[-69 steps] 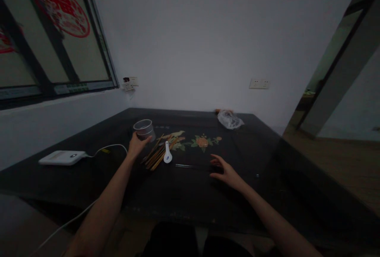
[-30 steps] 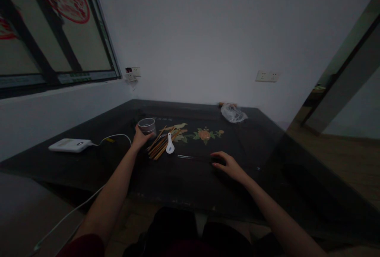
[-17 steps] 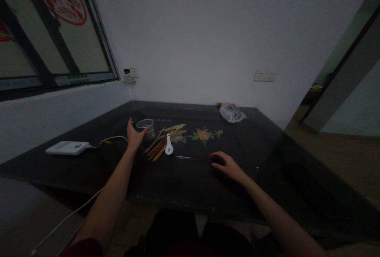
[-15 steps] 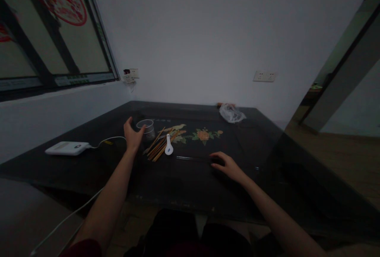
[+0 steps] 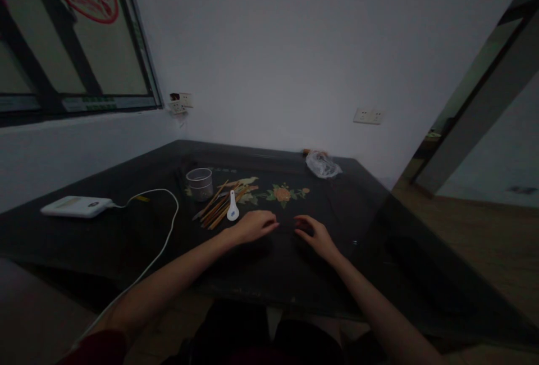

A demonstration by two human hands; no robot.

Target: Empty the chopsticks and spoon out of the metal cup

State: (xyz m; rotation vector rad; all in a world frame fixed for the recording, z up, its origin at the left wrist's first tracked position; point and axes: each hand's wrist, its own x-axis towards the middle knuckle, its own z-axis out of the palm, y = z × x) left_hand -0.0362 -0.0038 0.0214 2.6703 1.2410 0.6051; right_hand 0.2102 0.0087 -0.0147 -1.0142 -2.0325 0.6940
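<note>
My left hand [image 5: 256,226] is over the table just right of the white spoon [image 5: 233,210], fingers loosely curled with a small gap at the thumb; nothing shows in it. Facing it across a short space, my right hand [image 5: 315,236] has thumb and fingers apart and holds nothing. The spoon lies beside a loose bundle of wooden chopsticks [image 5: 219,209], with some metal-looking ends among them. Left of the bundle stands a round, see-through-looking cup [image 5: 199,185], untouched.
A white power-bank-like device [image 5: 76,206] with a white cable [image 5: 174,219] lies on the left. At the back of the dark table [image 5: 269,275] is a crumpled clear plastic bag [image 5: 323,165]. A dark flat object [image 5: 425,272] lies on the right.
My left hand has left the cup's side and moved right, past the spoon, towards my right hand. A thin pale line on the table between them no longer shows. The view has shifted slightly.
</note>
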